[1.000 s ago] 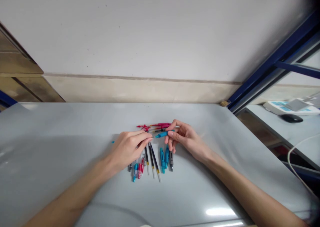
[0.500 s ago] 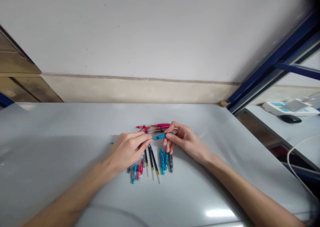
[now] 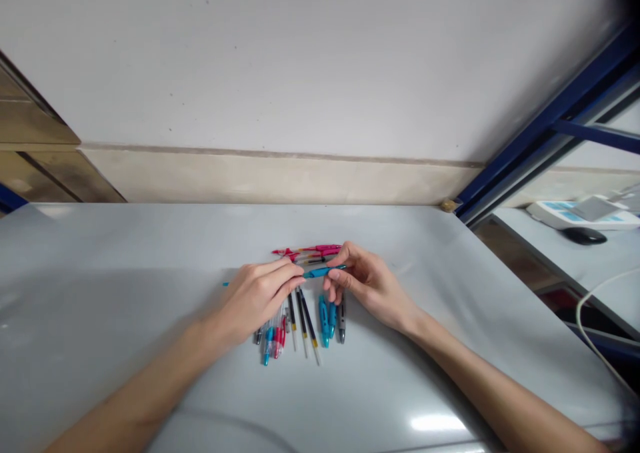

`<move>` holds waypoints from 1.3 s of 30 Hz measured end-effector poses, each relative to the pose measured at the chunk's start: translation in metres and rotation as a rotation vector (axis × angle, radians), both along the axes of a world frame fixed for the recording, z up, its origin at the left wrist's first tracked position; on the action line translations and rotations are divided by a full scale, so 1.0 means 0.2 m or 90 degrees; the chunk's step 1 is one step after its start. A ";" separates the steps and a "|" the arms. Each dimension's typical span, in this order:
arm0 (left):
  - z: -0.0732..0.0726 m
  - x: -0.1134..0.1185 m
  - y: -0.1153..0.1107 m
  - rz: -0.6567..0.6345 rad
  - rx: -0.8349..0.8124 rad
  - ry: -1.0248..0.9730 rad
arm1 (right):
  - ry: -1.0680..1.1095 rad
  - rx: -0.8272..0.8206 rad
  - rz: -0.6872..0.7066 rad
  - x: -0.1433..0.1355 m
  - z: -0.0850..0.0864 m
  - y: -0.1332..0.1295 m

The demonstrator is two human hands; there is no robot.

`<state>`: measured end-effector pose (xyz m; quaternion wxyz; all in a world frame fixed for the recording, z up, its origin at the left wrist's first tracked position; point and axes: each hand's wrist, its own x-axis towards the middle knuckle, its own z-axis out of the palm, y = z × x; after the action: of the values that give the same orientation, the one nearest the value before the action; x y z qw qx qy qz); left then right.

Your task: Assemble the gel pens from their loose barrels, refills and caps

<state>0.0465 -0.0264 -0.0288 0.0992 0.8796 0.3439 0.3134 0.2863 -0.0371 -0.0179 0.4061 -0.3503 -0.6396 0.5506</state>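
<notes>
Between my two hands is a blue pen barrel [image 3: 317,273], held nearly level above the table. My right hand [image 3: 367,283] pinches its right part between thumb and forefinger. The fingertips of my left hand [image 3: 260,296] are closed at its left end, and what lies inside them is hidden. Below the hands lie black refills [image 3: 303,313] with yellow and clear ends. Blue barrels [image 3: 325,320] and a grey barrel [image 3: 342,323] rest beneath my right hand. Clear pen parts with blue tips [image 3: 267,353] and red tips [image 3: 278,346] lie beneath my left hand.
Pink pen parts [image 3: 325,248] and more refills lie behind the hands on the grey table [image 3: 125,240]. A wall stands at the back. To the right are a blue metal frame [image 3: 537,116], a side table with a black mouse [image 3: 584,236], and a white cable [image 3: 580,306].
My left fingertips and the left end of the blue barrel have come closer together. The barrel has shifted slightly left with my right fingers, and the view has moved a little.
</notes>
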 end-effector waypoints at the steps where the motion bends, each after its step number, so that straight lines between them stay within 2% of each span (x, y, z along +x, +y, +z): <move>1: 0.00 0.00 0.00 0.000 -0.001 0.002 | -0.015 0.025 -0.012 0.00 0.01 0.00; 7: 0.03 0.05 -0.04 0.016 0.034 0.069 | -0.194 0.251 -0.037 -0.07 0.03 -0.07; 12: 0.06 0.06 -0.06 -0.001 -0.018 0.053 | -0.227 0.330 -0.120 -0.10 0.01 -0.10; 15: 0.06 0.05 -0.06 -0.020 -0.062 0.043 | -0.225 0.330 -0.156 -0.09 0.01 -0.09; 20: 0.04 0.05 -0.06 -0.016 -0.100 0.027 | -0.199 0.308 -0.167 -0.07 0.01 -0.06; 24: 0.03 0.05 -0.06 0.008 -0.062 -0.016 | -0.190 0.318 -0.188 -0.05 0.02 -0.05; 30: 0.04 0.03 -0.03 0.037 0.032 -0.014 | -0.194 0.272 -0.179 -0.04 0.04 -0.05; 39: 0.05 0.04 -0.05 -0.032 0.103 -0.030 | -0.238 0.233 -0.193 -0.05 0.04 -0.06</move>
<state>0.0549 -0.0355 -0.0193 0.0440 0.8854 0.2927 0.3584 0.2762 -0.0481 -0.0100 0.4152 -0.4583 -0.7324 0.2851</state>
